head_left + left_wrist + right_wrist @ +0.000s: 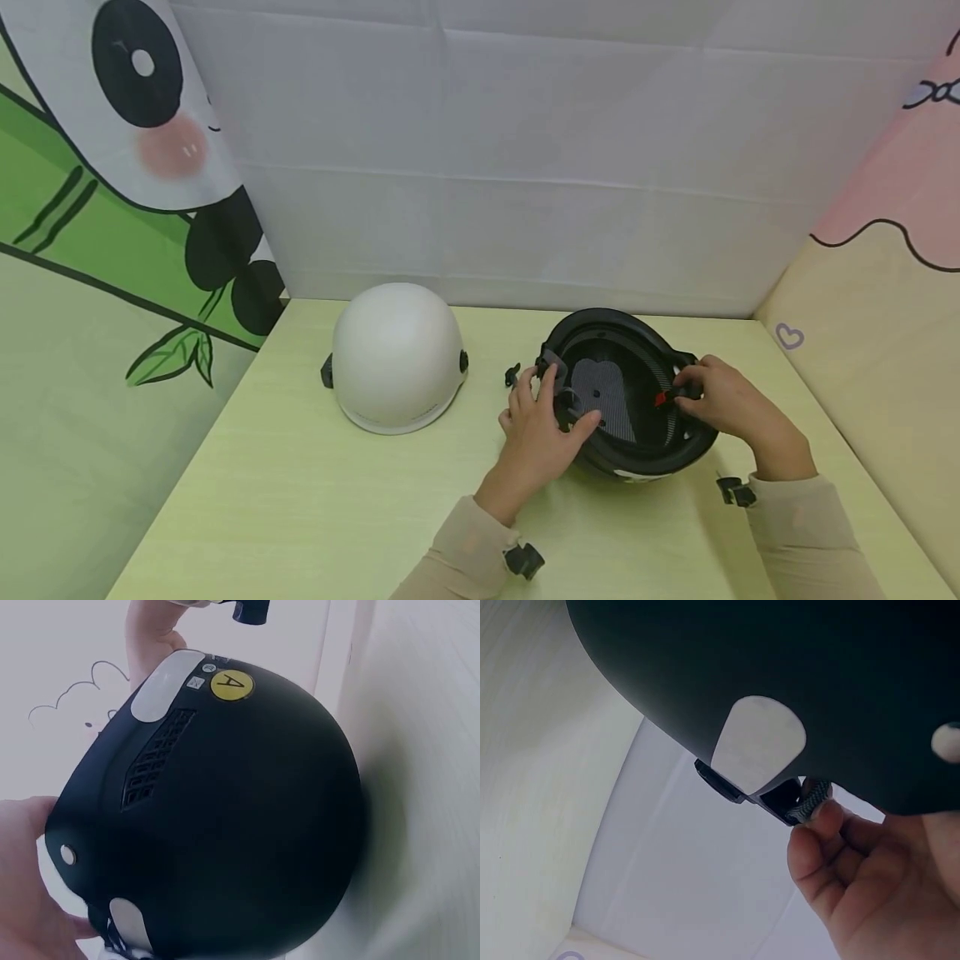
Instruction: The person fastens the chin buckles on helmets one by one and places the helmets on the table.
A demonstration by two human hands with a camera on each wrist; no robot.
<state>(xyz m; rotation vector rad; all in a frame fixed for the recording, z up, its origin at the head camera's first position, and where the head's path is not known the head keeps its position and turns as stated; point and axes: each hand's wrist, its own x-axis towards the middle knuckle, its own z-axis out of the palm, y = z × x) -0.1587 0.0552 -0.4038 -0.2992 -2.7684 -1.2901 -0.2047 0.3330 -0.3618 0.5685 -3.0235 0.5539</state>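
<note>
I have the right grip [723, 404] pinched on a red-tabbed buckle [667, 396] over the hollow of the black helmet [636, 387], which sits upturned towards the right side of the tabletop [300, 500]. My left grip [536, 437] rests at its rim, thumb and fingers spread apart. I'd brace lightly with the left and work the buckle gently — that rounded crown could rock under a tug. Only the head view shows the grey lining [600, 392]; the left wrist adds a yellow sticker [232, 685] outside, the right wrist woven strap [812, 802].
</note>
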